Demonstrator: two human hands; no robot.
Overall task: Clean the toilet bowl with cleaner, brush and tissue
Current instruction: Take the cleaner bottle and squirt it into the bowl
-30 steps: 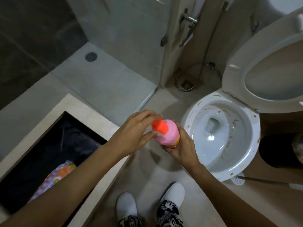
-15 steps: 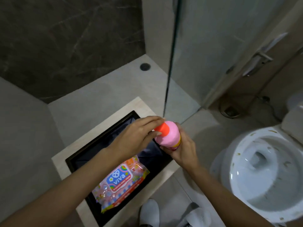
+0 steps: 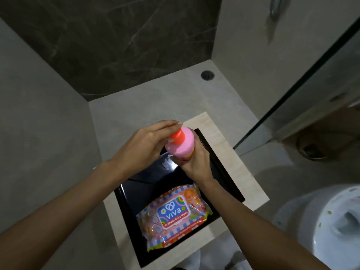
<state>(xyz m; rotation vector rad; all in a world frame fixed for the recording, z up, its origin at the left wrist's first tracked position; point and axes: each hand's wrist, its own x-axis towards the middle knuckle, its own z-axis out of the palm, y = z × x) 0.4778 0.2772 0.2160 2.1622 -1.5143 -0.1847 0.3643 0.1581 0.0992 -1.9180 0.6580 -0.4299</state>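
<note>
A pink cleaner bottle (image 3: 182,146) with an orange cap (image 3: 176,137) is held over a black tray. My right hand (image 3: 194,162) grips the bottle's body from below. My left hand (image 3: 148,145) is on the cap, with fingers over its top and thumb at its side. A colourful pack of wipes (image 3: 173,215) lies in the black tray (image 3: 218,164). The toilet bowl (image 3: 329,225), its rim spotted with stains, shows at the lower right edge. No brush is in view.
The tray sits in a beige stone-topped stand (image 3: 239,172). A glass shower partition (image 3: 303,90) rises to the right, with a round floor drain (image 3: 207,75) behind it. Another floor drain (image 3: 311,149) lies at the right. Dark and grey tiled walls close the left and back.
The view has swung left, from the toilet to the tray with the wipes. Both hands have stayed on the bottle, now held over the tray's far end.
</note>
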